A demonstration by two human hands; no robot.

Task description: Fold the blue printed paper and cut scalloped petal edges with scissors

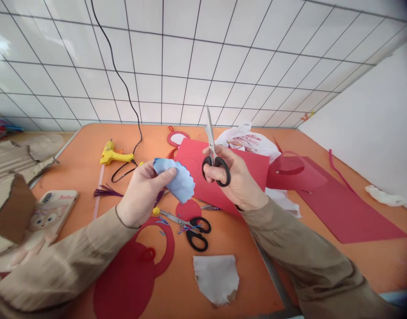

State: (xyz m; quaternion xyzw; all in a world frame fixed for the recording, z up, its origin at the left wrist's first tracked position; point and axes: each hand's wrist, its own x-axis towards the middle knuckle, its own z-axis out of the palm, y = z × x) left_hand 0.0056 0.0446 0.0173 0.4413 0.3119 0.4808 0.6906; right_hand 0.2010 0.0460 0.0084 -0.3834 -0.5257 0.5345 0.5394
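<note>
Between the thumb and fingers of my left hand (pixel 141 188) is a light blue piece (pixel 180 179) with a scalloped edge, folded over; whether it is paper or cloth I cannot tell. My right hand (pixel 238 177) grips black-handled scissors (pixel 210 137), fingers in the loops and blades pointing up, apart from the blue piece. Below the hands, a second pair of scissors (pixel 198 228) lies on the orange table (pixel 176 283) among small blue scraps. Near it are a red paper disc (pixel 189 209), a red ring (pixel 168 248) and a larger red round piece (pixel 123 283).
A yellow glue gun (pixel 115 155) with a black cord stands at the back left. Red sheets (pixel 349 204) cover part of the right side, near a white plastic bag (pixel 253 139). A phone (pixel 55 212) and cardboard (pixel 13 204) lie left. A whitish scrap (pixel 216 277) lies in front.
</note>
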